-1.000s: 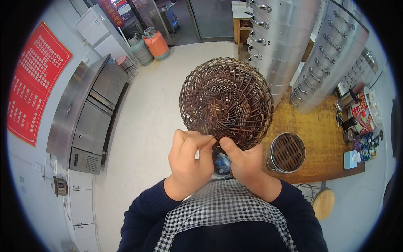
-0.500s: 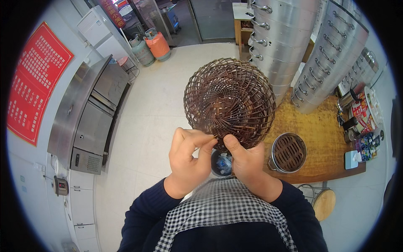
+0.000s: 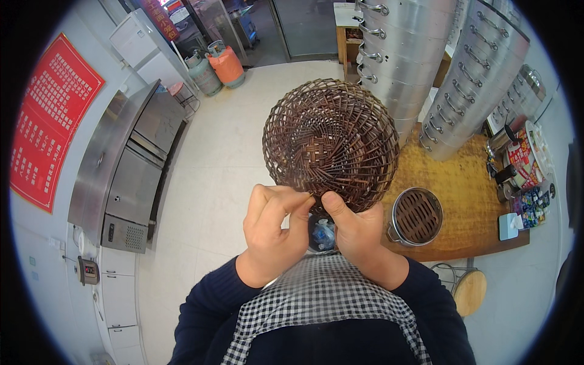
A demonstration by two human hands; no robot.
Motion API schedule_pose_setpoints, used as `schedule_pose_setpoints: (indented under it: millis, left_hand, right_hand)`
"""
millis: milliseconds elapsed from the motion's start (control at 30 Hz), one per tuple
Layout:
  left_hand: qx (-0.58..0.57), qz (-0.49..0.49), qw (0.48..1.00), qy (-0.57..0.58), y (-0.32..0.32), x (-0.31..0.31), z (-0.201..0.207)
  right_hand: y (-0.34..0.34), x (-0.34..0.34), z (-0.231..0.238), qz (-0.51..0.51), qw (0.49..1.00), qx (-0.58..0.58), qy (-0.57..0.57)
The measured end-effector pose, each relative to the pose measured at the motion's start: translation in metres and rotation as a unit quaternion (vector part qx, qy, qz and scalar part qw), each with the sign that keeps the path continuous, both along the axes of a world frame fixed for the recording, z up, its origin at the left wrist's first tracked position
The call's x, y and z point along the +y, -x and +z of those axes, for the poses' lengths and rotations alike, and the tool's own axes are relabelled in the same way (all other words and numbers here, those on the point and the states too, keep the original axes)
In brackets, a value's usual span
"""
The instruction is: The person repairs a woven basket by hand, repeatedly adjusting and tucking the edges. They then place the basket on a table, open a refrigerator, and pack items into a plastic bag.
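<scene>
A round, dark brown wicker basket (image 3: 322, 149) is held up in front of me, tilted so its woven inside faces me. My right hand (image 3: 356, 228) grips its near rim, thumb on top and fingers hidden underneath. Just beside that thumb, my left hand (image 3: 274, 222) is closed in a pinch at the same rim. A thin, light-coloured strand end shows at its fingertips; whether it belongs to the weave is too small to tell. Below the basket, partly covered by my hands, a dark bin (image 3: 321, 233) holds crumpled clear plastic.
On the right, a wooden table (image 3: 468, 213) bears tall stacks of metal steamer tiers (image 3: 404, 67) and a round slatted pot (image 3: 417, 216). A wooden stool (image 3: 470, 293) stands by its near edge. Steel cabinets (image 3: 131, 188) line the left wall; gas cylinders (image 3: 226, 66) stand at the back.
The basket has tipped slightly and shifted a little up and left, showing more of its woven bottom. Both hands keep their hold at the near rim.
</scene>
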State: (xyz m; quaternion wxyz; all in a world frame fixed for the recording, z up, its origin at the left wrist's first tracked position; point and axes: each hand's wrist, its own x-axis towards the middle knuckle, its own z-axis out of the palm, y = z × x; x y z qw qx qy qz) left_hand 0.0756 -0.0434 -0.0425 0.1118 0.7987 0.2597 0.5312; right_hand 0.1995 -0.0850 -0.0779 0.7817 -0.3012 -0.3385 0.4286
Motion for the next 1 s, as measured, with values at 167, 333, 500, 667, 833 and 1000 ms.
schedule_pose_setpoints:
  millis: [167, 333, 500, 667, 833, 1000]
  left_hand:
    - [0.008, 0.016, 1.0, 0.01, 0.001, -0.004, 0.006]
    - [0.023, 0.03, 0.998, 0.041, -0.001, -0.005, 0.008]
    - [-0.017, -0.037, 0.988, 0.146, 0.004, 0.002, 0.006]
    - [-0.024, -0.088, 0.978, 0.186, 0.01, 0.011, 0.005]
    - [0.031, -0.024, 0.998, 0.042, 0.006, 0.009, 0.004]
    - [0.046, -0.009, 0.999, -0.007, 0.008, 0.009, 0.006]
  right_hand:
    - [0.003, -0.002, 0.0, 0.007, 1.0, 0.007, 0.001]
    - [0.003, -0.003, 0.0, 0.004, 1.0, 0.01, 0.005]
    - [0.0, -0.004, 0.001, 0.016, 0.999, 0.018, 0.02]
    - [-0.003, 0.002, -0.001, 0.021, 0.998, 0.029, 0.043]
    - [-0.004, 0.003, -0.003, 0.025, 0.999, 0.008, 0.026]
    - [-0.006, 0.006, -0.003, 0.017, 0.999, 0.016, 0.036]
